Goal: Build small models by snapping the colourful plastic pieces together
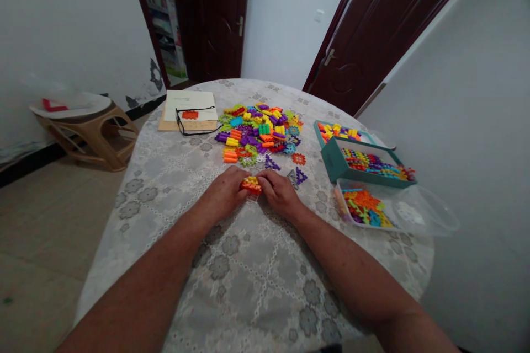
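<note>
Between my two hands is a small cluster of orange and yellow plastic building pieces (251,184), held just above the cloth. My left hand (227,191) grips its left side with thumb and fingers closed. On the right side, the fingers of my right hand (278,192) pinch the same cluster. Just beyond them lies a heap of mixed plastic building pieces (260,129) in purple, yellow, orange, green and blue. Purple triangular pieces (301,176) and an orange square piece (298,159) lie near my right hand. My fingers partly cover the held cluster.
A teal box (331,161) and a clear plastic tub (340,207), both with colourful pieces, stand at the right. At the back left, black-framed glasses (194,133) rest by papers (174,100). A stool (95,132) stands left of the table (136,242).
</note>
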